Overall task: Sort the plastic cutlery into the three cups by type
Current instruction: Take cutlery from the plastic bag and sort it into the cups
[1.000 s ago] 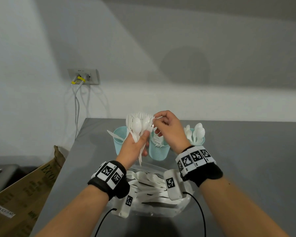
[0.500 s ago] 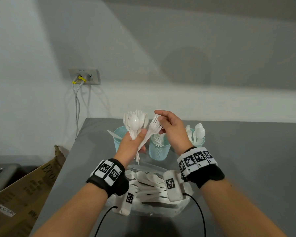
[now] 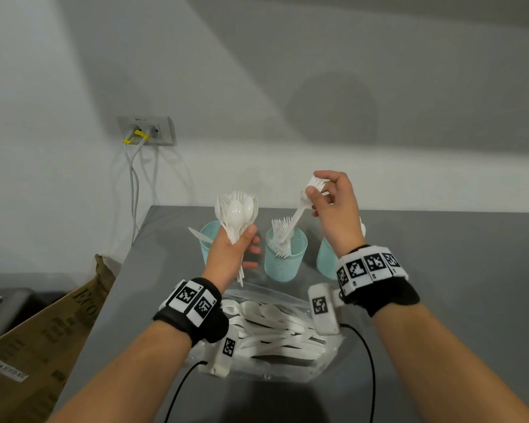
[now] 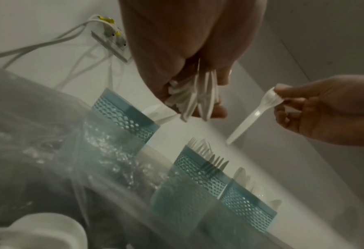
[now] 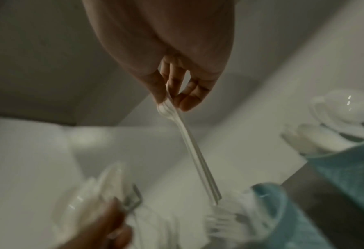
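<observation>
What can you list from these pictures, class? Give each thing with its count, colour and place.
perforated plastic cups: three, pale teal, in a row on the table.
white plastic fork: one, pinched at its head, handle down over the middle cup.
bundle of plastic cutlery: white, held up above the left cup.
clear plastic bag of cutlery: one, near table edge.
grey table: one.
wall socket: one, grey, two cables.
cardboard box: one, brown, lower left.
left hand: grips the bundle.
right hand: pinches the fork.
</observation>
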The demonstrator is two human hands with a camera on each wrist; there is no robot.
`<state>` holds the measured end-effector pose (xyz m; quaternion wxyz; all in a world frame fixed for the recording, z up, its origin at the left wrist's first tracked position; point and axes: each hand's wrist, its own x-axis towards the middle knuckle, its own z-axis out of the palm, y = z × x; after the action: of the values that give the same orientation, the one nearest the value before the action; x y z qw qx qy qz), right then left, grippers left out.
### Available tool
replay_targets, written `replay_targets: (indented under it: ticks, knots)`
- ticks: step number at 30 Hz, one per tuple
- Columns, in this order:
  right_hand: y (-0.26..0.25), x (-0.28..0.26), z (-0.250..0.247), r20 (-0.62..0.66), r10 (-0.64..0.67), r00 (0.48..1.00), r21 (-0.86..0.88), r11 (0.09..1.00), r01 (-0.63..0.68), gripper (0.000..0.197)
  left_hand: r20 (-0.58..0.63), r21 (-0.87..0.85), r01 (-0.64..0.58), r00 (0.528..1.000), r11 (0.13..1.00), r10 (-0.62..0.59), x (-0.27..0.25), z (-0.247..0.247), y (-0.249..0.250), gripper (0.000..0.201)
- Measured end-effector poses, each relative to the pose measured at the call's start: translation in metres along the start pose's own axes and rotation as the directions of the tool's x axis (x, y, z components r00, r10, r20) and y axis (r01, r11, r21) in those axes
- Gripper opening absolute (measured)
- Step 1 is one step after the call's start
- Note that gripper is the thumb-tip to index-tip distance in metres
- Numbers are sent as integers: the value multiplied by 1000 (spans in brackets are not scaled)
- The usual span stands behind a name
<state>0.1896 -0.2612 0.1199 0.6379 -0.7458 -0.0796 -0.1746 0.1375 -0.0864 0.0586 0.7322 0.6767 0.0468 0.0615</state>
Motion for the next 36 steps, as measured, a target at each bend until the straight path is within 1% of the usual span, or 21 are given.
replay_targets:
  ticks: [3, 6, 8, 9, 11, 13, 14, 16, 18, 19, 21, 24, 25, 27, 28, 31, 33, 36]
  knots:
    - [21, -2, -2, -13, -2, 1000, -179, 984, 0, 19, 8, 43, -16, 1000, 999, 16, 1, 1, -1, 11]
    - [47, -9, 0, 24, 92, 995, -255, 963, -83, 13, 47, 41, -21, 999, 999, 19, -1, 4, -2, 12]
    - [57, -12, 3, 78, 165, 983, -325, 937, -131, 15, 77, 19, -21, 997, 1000, 19, -3, 4, -3, 13]
    - [59, -12, 4, 105, 181, 978, -368, 921, -131, 17, 92, 13, -26, 995, 1000, 25, -4, 4, -3, 13]
    - [53, -13, 8, 127, 155, 980, -399, 912, -93, 19, 117, 12, -43, 992, 999, 41, -7, 5, -2, 10]
    - [36, -14, 14, 125, 98, 987, -336, 941, -51, 19, 127, 14, -53, 991, 998, 51, -7, 5, -3, 5]
    - [24, -15, 17, 143, 74, 987, -270, 962, -33, 19, 126, 22, -59, 990, 998, 56, -7, 5, -3, 5]
    - [4, -18, 24, 221, 51, 974, -123, 992, -24, 18, 125, 39, -72, 990, 997, 66, -6, 6, -5, 9]
    - [-11, -21, 28, 311, 73, 948, -70, 996, -54, 18, 121, 48, -90, 989, 995, 84, -7, 6, -6, 15]
    - [-15, -21, 30, 340, 94, 936, -81, 994, -70, 18, 118, 51, -94, 989, 994, 87, -7, 6, -6, 18]
    - [-17, -19, 32, 355, 124, 927, -122, 989, -86, 21, 118, 57, -96, 989, 994, 88, -9, 5, -6, 21]
    - [-17, -14, 34, 365, 160, 917, -189, 977, -96, 37, 147, 119, -99, 986, 988, 81, -9, 1, -8, 25]
    - [-17, -13, 34, 394, 175, 902, -213, 972, -96, 37, 161, 146, -94, 984, 985, 71, -9, 0, -8, 24]
    - [-19, -11, 34, 449, 202, 871, -248, 964, -96, 25, 190, 182, -81, 981, 980, 46, -8, -1, -10, 19]
    - [-20, -11, 33, 456, 207, 865, -262, 961, -92, 21, 204, 188, -78, 978, 979, 39, -9, -1, -10, 14]
    - [-22, -9, 33, 434, 181, 882, -249, 966, -76, 17, 229, 174, -89, 972, 981, 48, -12, 1, -7, 3]
    - [-21, -8, 33, 404, 164, 900, -216, 973, -81, 13, 240, 172, -108, 969, 979, 65, -13, 2, -5, 7]
    - [-21, -5, 31, 346, 157, 925, -122, 985, -121, 10, 262, 181, -133, 962, 974, 82, -13, 3, -2, 11]
